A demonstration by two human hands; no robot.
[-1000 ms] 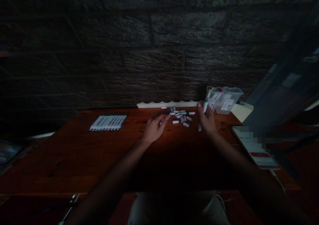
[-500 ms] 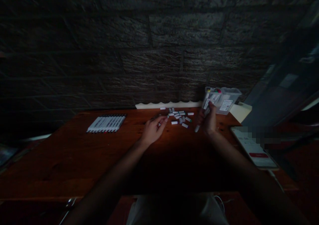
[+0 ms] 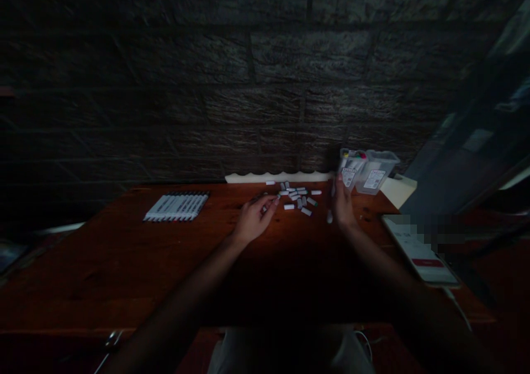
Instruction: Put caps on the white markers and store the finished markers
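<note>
My left hand is closed in a pinch at the left edge of a pile of marker caps. Between its fingertips is what looks like a small marker cap. My right hand, right of the pile, is wrapped round a white marker, whose lower end sticks out below the fingers; the rest of it is mostly hidden. Just behind that hand stands a clear plastic case with a few coloured-ended markers in it. Off to the left, several white markers lie side by side in a row.
Beside the case is a second clear container. A pale wavy-edged strip runs along the brick wall. A tablet-like device with a cable lies at the right edge of the wooden table. The scene is dim.
My right hand has turned and shifted slightly left, with the marker now standing more upright in it. My left hand stays almost in place, still pinching.
</note>
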